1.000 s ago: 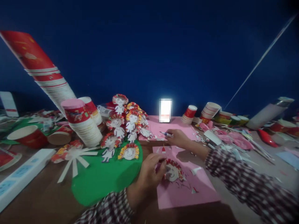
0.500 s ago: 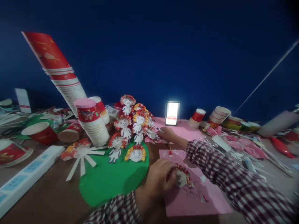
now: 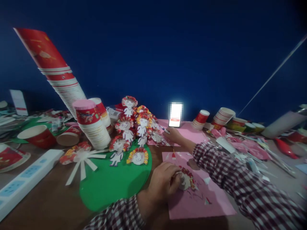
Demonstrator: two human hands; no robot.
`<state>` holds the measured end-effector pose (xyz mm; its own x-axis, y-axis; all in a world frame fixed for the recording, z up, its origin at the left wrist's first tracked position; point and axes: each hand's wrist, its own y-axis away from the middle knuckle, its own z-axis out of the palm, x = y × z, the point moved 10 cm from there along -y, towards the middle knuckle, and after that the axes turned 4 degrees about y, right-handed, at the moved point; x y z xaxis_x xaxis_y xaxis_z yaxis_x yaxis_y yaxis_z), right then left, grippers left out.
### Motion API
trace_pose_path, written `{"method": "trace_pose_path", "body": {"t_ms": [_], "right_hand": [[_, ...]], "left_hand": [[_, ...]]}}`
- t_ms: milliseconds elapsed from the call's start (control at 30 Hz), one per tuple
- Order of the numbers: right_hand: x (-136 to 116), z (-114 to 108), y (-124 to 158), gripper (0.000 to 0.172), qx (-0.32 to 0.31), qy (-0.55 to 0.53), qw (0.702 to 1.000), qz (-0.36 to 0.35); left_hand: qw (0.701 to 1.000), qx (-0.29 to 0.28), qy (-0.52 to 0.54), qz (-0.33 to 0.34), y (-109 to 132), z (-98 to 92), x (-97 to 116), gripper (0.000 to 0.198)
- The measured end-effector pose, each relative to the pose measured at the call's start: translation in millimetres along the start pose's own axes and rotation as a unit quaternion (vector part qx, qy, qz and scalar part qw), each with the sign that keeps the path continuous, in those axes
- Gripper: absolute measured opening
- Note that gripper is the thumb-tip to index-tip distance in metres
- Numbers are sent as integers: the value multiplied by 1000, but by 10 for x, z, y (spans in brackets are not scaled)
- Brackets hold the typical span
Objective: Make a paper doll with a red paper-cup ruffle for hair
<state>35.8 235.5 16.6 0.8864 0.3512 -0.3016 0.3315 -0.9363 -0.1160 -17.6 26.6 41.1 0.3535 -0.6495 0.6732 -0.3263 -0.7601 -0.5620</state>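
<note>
My left hand (image 3: pixel 164 179) has its fingers curled round the left edge of a round paper doll head (image 3: pixel 185 180) with a drawn face and red curled hair. This head lies on a pink sheet (image 3: pixel 203 207) among small cut scraps. Farther out, my right hand (image 3: pixel 176 135) is closed on a thin marker (image 3: pixel 164 129), its white and dark end poking out to the left. Beside that marker, a cluster of paper dolls (image 3: pixel 144 123) with red and yellow curled hair stands at the edge of a green sheet (image 3: pixel 115 188).
A tall leaning stack of paper cups (image 3: pixel 64 86) and a shorter cup stack (image 3: pixel 96 134) stand at left, near a white power strip (image 3: pixel 28 175). A lit phone (image 3: pixel 176 115) stands at the back. Pink scraps (image 3: pixel 254 148) and more cups (image 3: pixel 222 118) lie right.
The view has shifted slightly, so most things sit a little farther left. My right hand remains on the marker beside the dolls, and my left hand stays on the doll head.
</note>
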Motion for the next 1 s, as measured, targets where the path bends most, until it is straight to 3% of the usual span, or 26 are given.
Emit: {"method": "trace_pose_path", "body": {"t_ms": [200,400,667,1000], "right_hand": [[-219,-61,151,27,23,-2,998,-54],[-596,-75,342,33,5,18,986,-163],[-395,-116,322,16,18,52,993,-106],[-211,-159,297,20,39,21,996,-79]], "left_hand": [[1000,-4,-7,-1,-4,-5,19,15],[1000,-3,-12,10,-1,-14,50,16],[1000,-6,-8,7,7,-10,52,15],[1000,-11,-2,9,16,23,22,15]]}}
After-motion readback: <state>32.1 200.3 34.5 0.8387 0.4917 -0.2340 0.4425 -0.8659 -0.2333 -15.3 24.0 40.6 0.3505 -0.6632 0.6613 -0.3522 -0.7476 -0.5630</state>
